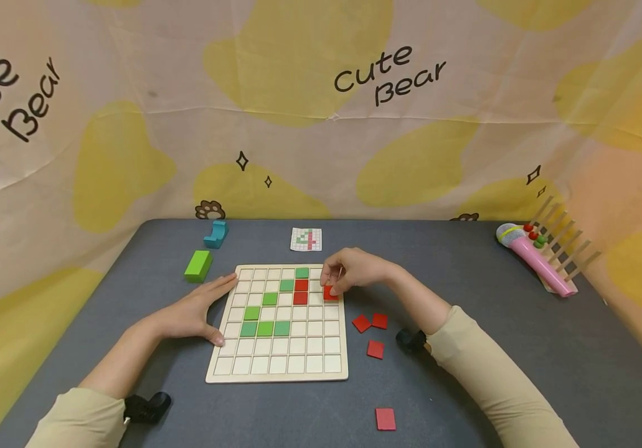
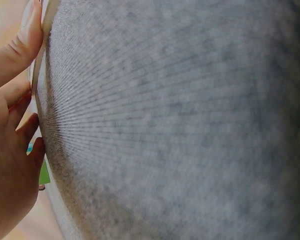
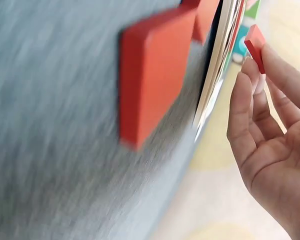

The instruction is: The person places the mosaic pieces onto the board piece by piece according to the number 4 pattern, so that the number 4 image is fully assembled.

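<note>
A pale wooden grid board [image 1: 304, 364] lies on the dark table, with green tiles [image 1: 265, 328] and two red tiles [image 1: 301, 298] set in its squares. My left hand [image 1: 188, 311] rests along the board's left edge, fingers stretched to the upper corner and thumb lower down. Over the board's upper right side, my right hand [image 1: 357, 272] pinches a red square tile [image 3: 255, 44] between thumb and fingers. In the right wrist view this tile is tilted and held above the board's edge. Several loose red tiles [image 1: 375, 349] lie right of the board.
A small pattern card [image 1: 306, 239] lies behind the board. To the left are a green block [image 1: 198, 266] and a blue curved block [image 1: 216, 234]. At the far right, a pink toy microphone [image 1: 542, 264] lies against a rack of wooden pegs [image 1: 570, 246] with red and green beads.
</note>
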A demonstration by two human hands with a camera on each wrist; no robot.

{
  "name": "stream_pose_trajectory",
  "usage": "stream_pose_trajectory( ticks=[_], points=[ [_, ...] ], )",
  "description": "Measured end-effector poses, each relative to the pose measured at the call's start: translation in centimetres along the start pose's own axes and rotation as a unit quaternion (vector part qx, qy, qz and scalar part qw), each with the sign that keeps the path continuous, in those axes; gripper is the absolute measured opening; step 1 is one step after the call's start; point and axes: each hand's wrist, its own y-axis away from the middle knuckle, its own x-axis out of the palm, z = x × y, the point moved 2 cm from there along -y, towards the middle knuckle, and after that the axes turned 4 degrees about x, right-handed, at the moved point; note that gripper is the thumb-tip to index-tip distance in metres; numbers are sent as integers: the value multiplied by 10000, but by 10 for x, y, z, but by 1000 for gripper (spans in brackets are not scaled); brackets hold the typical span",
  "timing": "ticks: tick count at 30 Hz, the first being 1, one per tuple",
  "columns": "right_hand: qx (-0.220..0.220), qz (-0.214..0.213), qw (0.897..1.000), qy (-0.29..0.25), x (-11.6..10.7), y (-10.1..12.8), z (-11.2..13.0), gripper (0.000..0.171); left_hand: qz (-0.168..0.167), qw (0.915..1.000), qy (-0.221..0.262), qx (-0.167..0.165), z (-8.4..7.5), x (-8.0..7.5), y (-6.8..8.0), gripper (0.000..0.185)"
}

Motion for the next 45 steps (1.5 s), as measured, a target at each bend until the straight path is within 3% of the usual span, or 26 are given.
stream_pose_trajectory(
  ticks=[14, 28, 45],
  points=[
    [-44, -285, 9996, -11, 26, -13, 27, 16, -16, 9999, 4, 140, -3, -1, 0, 124],
    [-86, -448, 9982, 380, 46, -19, 44, 15, -18, 9999, 16, 123, 0, 0, -1, 125],
    [188, -760, 9921, 979, 50, -19, 53, 11, -8, 9999, -2, 101, -1, 0, -1, 125]
  ],
)
